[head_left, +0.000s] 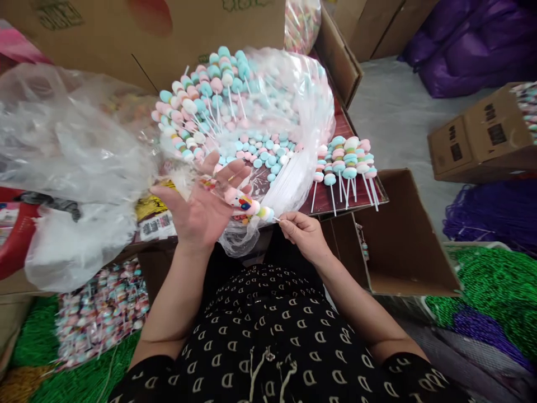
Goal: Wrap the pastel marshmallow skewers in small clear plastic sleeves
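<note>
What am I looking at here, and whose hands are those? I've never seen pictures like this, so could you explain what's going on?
This single picture comes from a camera worn on a person's head, looking down at their own two bare hands, so no machine is involved. The person's right hand pinches the thin white stick of a candy skewer with pastel pink, blue and yellow pieces. The left hand is open with its fingers spread, just behind that skewer, with thin clear plastic around it. Ahead, a large clear plastic bag holds many more pastel candy skewers, and a row of skewers lies on a dark red surface. An open brown cardboard box sits to the right.
</note>
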A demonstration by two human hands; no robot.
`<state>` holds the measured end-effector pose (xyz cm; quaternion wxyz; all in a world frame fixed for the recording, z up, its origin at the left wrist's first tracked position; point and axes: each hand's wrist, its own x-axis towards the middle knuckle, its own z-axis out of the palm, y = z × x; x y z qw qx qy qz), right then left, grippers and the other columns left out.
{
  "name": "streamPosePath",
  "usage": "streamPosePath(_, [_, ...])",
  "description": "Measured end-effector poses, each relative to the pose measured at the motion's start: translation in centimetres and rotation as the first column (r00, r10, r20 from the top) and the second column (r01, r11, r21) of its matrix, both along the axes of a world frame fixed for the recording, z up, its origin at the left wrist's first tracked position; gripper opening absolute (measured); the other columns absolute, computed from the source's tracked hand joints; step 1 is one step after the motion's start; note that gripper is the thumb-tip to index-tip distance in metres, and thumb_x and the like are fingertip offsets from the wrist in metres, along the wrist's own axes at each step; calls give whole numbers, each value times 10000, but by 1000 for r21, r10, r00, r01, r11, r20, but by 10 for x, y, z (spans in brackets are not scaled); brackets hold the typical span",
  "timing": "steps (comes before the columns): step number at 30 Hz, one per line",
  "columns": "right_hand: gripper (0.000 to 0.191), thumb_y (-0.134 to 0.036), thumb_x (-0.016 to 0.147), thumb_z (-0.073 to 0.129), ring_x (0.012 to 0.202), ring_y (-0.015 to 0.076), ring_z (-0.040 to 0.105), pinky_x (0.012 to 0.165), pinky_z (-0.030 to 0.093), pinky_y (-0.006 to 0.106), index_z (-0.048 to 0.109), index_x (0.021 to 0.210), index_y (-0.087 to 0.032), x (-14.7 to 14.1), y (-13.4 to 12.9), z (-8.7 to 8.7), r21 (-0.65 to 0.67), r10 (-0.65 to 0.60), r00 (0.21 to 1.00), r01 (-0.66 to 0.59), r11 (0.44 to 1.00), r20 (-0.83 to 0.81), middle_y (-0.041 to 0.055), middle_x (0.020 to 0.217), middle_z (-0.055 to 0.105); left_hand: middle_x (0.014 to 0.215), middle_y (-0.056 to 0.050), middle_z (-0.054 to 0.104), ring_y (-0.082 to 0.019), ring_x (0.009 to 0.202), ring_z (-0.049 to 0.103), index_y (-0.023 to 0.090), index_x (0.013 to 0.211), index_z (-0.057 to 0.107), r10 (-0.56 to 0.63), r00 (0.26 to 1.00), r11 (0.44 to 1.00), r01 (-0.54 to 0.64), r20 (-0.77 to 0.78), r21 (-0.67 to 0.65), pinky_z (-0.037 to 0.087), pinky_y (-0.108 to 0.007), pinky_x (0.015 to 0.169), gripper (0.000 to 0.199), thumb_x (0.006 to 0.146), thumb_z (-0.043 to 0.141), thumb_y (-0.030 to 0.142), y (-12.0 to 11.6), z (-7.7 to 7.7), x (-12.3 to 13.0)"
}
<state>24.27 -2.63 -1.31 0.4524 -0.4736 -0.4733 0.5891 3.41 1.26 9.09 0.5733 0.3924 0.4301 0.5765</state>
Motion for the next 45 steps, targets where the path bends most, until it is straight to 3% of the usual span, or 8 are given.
streamPosePath(4, [436,-631,816,762,461,78,360,442,281,233,700,885,-205,-14,0,0,-39,31,990,-37,999,-140,-68,556,511,1102,-73,768,-307,1225,697,314,1222,690,0,1000,995,-2,21,101,601,-398,904,694,724,761,791,3,-5,6])
streamPosePath(8, [411,-613,828,759,475,94,403,458,340,248,718,905,-211,-21,-2,2,18,38,997,-37,999,-63,-62,556,508,866,13,749,-210,952,757,297,1042,709,-21,994,986,3,104,167,582,-406,968,368,792,854,525,4,-15,11])
streamPosePath(14, [417,-632,925,631,491,127,451,507,411,290,745,928,-231,-31,-6,-6,196,-85,992,65,978,95,-38,554,514,762,10,691,-196,889,742,268,958,632,120,992,982,-126,47,141,580,-338,780,367,863,752,602,2,-25,23])
streamPosePath(20, [494,-697,917,614,445,107,378,457,338,266,724,905,-216,-33,-4,-5,97,89,994,-83,992,-56,-71,496,422,699,20,670,-183,799,730,245,876,621,123,988,986,-133,97,105,595,-367,822,418,823,782,627,2,-27,28])
streamPosePath(26, [488,-692,885,660,442,94,342,436,290,248,734,893,-210,-45,0,-3,34,68,984,-63,997,-162,-78,495,413,797,-41,736,-248,945,762,219,864,675,26,995,999,-28,91,19,601,-398,868,427,793,806,619,-6,-36,27])
streamPosePath(31, [471,-662,857,702,453,95,374,437,325,247,770,922,-201,-49,1,-6,20,52,984,-49,999,-168,-59,519,476,1215,-96,765,-269,1136,739,285,1249,663,-26,985,998,16,169,58,595,-375,927,627,743,866,594,-7,-31,9])
streamPosePath(36, [294,-480,889,724,490,97,436,483,393,245,805,901,-198,-50,4,-5,151,-24,997,35,988,-73,-35,574,580,1287,-78,742,-256,1119,753,317,1324,629,116,974,982,-142,195,126,600,-365,935,642,789,823,614,2,-17,-3])
streamPosePath(45, [196,-323,962,656,685,158,720,646,574,246,825,958,-224,-48,6,-9,477,-178,970,80,875,164,40,849,824,795,16,741,-193,866,766,228,962,716,226,916,973,-229,332,-31,586,-432,1016,221,855,779,411,6,-25,0])
